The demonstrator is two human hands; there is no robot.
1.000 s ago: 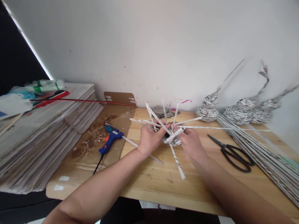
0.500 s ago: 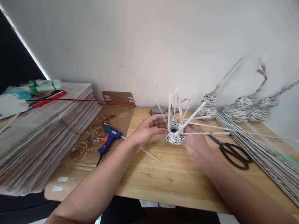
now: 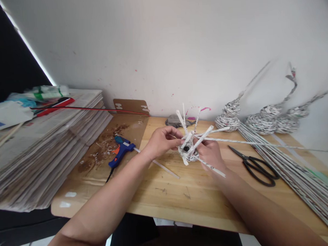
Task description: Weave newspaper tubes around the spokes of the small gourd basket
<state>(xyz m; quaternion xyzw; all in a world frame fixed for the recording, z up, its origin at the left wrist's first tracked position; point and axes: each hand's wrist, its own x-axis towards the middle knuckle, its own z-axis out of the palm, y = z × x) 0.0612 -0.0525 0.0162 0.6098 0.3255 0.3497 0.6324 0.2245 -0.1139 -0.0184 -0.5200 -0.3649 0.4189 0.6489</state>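
Observation:
Between my hands is a small woven newspaper basket point(image 3: 193, 157), tilted so its dark round opening faces me. Several rolled-paper stakes point(image 3: 205, 138) stick out around its rim, and one long strand stretches to the right. My left hand point(image 3: 166, 140) pinches at the left side of the rim, thumb and forefinger together. On the right side my right hand point(image 3: 210, 153) grips the basket and the bases of the stakes; its fingertips are partly hidden behind the paper.
Right of my hands lie black-handled scissors point(image 3: 259, 166) and a bundle of paper tubes point(image 3: 288, 168). Finished-looking woven gourd shapes point(image 3: 227, 116) stand by the wall. At left are a blue glue gun point(image 3: 122, 152) on cardboard and a newspaper stack point(image 3: 51, 149).
The basket has turned and tipped toward me, its stakes now fanning outward instead of standing up. My right hand has shifted slightly left along its side.

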